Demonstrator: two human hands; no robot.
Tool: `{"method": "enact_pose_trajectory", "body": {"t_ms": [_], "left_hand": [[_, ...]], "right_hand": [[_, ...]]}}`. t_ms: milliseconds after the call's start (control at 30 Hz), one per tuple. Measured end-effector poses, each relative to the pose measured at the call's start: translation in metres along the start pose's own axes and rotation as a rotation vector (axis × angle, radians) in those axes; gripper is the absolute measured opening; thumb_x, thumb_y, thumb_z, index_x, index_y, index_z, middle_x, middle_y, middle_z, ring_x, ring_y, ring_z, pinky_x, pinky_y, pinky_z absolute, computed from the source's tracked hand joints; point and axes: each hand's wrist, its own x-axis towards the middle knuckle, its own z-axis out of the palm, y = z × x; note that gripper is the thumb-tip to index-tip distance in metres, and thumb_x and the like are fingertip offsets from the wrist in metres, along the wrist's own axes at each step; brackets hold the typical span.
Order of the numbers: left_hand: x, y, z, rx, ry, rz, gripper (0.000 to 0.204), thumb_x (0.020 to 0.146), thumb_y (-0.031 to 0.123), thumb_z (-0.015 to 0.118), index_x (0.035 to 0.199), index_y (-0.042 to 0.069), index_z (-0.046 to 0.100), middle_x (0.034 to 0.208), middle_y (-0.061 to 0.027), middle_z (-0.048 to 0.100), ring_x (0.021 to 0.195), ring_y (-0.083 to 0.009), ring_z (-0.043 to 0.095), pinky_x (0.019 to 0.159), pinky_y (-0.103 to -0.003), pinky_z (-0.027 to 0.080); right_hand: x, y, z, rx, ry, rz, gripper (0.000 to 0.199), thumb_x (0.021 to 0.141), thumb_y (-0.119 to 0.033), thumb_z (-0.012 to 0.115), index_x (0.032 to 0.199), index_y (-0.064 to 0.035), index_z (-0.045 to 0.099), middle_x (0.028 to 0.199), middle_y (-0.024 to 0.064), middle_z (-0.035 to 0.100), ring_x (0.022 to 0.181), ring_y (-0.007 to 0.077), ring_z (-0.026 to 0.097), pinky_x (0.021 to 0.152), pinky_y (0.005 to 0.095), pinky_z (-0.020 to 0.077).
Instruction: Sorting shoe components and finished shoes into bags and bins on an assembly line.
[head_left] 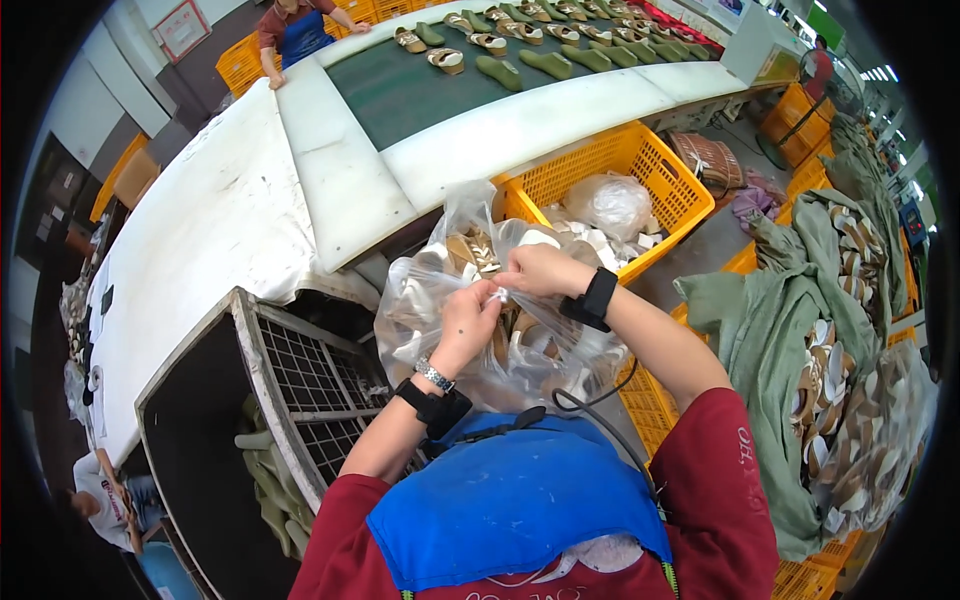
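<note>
1. Both hands were clamped on the bag: left hand (470, 318) and right hand (542, 272) pinched its gathered film, fingertips nearly touching.
2. The bag (420, 300), clear and full, sat below the table's near edge, just off the crate's near-left corner; what bore its weight I could not tell. It was probably heavy for its thin film: soft, slippery, easily torn. The bunched film looked right for closing, the underside for lifting.
3. The shoes (528, 335) inside, brown and white, seemed light singly and likely to shift.
4. The table (520, 125) stood beyond, blocking a forward move.
5. The cage (276, 400) crowded the left, its mesh door beside the bag.
6. The crate (660, 170) held a smaller bundle (612, 200) and white pieces, leaving little room.
7. The apron (520, 490) closed off the near side.
8. A black cable (641, 464) ran near the right forearm and might have snagged.
</note>
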Motion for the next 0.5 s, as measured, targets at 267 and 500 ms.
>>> {"method": "enact_pose_trajectory", "body": {"t_ms": [267, 500], "left_hand": [[0.002, 0.003, -0.001, 0.073, 0.044, 0.117, 0.014, 0.077, 0.009, 0.057, 0.089, 0.003, 0.059, 0.066, -0.0172, 0.059, 0.063, -0.034, 0.059, 0.058, -0.041, 0.045], [0.002, -0.001, -0.016, 0.271, -0.008, 0.114, 0.016, 0.079, 0.012, 0.057, 0.091, 0.002, 0.057, 0.072, -0.0232, 0.059, 0.071, -0.0394, 0.058, 0.064, -0.047, 0.045]], "right_hand": [[-0.013, -0.003, 0.019, 0.9, 0.085, -0.012, 0.013, 0.079, -0.003, 0.056, 0.078, -0.0082, 0.044, 0.057, 0.0, 0.049, 0.052, 0.0054, 0.049, 0.045, 0.0201, 0.0357], [-0.045, 0.004, -0.023, 1.208, 0.292, -0.004, 0.017, 0.081, -0.002, 0.055, 0.09, -0.0096, 0.043, 0.065, -0.0029, 0.049, 0.056, 0.0036, 0.044, 0.048, 0.0174, 0.0324]]}}
